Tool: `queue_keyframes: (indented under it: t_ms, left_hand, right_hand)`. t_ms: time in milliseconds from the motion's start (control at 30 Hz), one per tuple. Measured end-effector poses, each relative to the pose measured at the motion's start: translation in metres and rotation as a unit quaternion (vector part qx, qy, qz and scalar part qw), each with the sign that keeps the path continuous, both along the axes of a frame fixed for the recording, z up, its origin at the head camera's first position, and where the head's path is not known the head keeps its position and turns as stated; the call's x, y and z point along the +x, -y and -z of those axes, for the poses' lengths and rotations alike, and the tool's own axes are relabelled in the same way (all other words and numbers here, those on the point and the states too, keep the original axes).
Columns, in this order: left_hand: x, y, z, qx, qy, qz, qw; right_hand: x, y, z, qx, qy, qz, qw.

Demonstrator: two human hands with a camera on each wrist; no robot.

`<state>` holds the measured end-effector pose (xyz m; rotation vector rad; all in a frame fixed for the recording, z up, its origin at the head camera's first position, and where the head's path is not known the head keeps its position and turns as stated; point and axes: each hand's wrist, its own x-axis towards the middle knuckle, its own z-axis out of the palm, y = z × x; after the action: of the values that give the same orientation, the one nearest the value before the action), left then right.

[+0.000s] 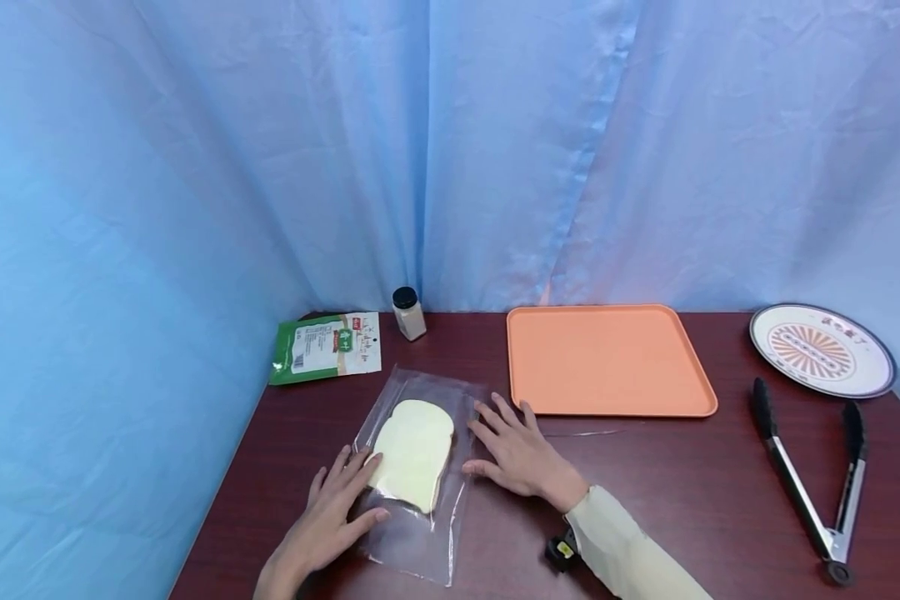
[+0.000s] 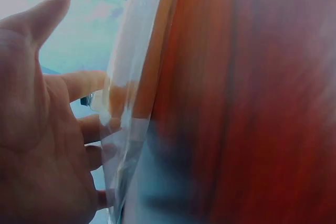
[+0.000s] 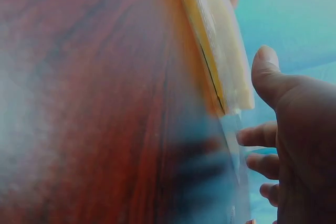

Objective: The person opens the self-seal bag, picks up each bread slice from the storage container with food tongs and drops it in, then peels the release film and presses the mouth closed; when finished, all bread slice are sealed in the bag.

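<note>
A pale slice of bread (image 1: 412, 450) lies with a clear plastic sheet or bag (image 1: 408, 554); I cannot tell whether it is on it or inside it. In the right wrist view a yellow layer (image 3: 202, 45) shows beneath the pale bread (image 3: 231, 51). My left hand (image 1: 326, 521) rests along the plastic's left side, fingers extended, fingertips at the bread's lower left edge. The left wrist view has its fingers against the plastic (image 2: 128, 77). On the other side my right hand (image 1: 517, 450) spreads its fingers at the plastic's right edge. Neither hand grips anything.
A green and white packet (image 1: 326, 348) and a black-capped seasoning bottle (image 1: 409, 315) are at the back left. An orange tray (image 1: 607, 358) lies behind my right hand. Farther right are a patterned plate (image 1: 825, 350) and spread tongs (image 1: 795, 483). Blue curtains (image 1: 487, 167) border the table.
</note>
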<state>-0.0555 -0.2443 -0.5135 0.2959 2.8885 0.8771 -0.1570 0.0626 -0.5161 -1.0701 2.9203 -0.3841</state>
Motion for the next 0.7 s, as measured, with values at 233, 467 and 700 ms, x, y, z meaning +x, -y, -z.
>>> queue_keyframes:
  t_ms: [233,467,700]
  left_hand:
    - [0.016,-0.011,0.001,0.010,0.036,-0.016,0.9992]
    - [0.016,-0.013,-0.006,-0.007,-0.006,-0.030,0.9995]
    - [-0.014,-0.001,-0.030,0.018,-0.072,-0.070,0.9948]
  right_hand:
    - [-0.006,0.002,-0.001,-0.004,0.015,0.023,0.9996]
    - [-0.007,0.002,-0.002,-0.025,0.016,0.039,0.9988]
    - [-0.009,0.005,-0.006,-0.153,0.046,0.086,0.9833]
